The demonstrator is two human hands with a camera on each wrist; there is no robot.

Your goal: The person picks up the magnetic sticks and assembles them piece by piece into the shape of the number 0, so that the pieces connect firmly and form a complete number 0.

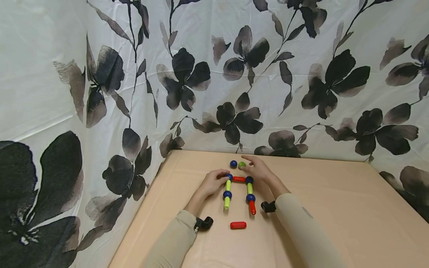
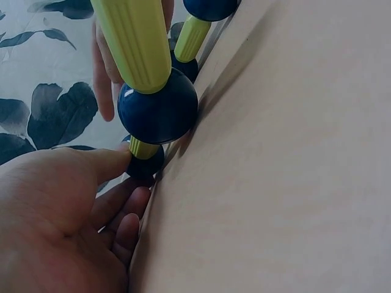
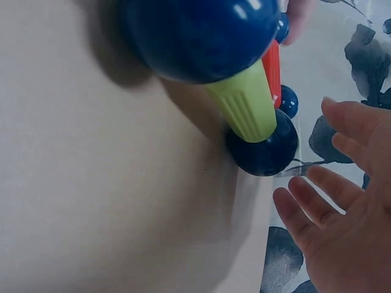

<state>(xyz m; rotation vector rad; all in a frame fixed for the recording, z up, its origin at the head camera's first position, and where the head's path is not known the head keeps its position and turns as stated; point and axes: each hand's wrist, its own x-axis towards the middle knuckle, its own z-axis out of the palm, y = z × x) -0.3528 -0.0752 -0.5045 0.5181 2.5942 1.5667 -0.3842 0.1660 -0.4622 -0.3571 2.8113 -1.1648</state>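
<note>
A frame of rods and balls lies on the table. A red rod [image 1: 239, 179] joins its two far corner balls, and yellow-green rods [image 1: 250, 188] run from them toward the near side. The left leg ends in a yellow-green rod [image 1: 226, 203], the right one in a red rod [image 1: 252, 208]. With thumb and fingers, my left hand [image 1: 212, 182] pinches the far left blue ball [image 2: 145, 166] beside its rod. My right hand [image 1: 260, 171] reaches past the far right blue ball [image 3: 263, 146], fingers spread, close by a green ball [image 1: 242, 164].
Beside the green ball sits a loose blue ball [image 1: 233, 164]. A loose red rod [image 1: 238, 225] lies nearer me on the tan table [image 1: 335, 208]. Behind the table's far edge hangs a white cloth [image 1: 207, 123] with dark flowers.
</note>
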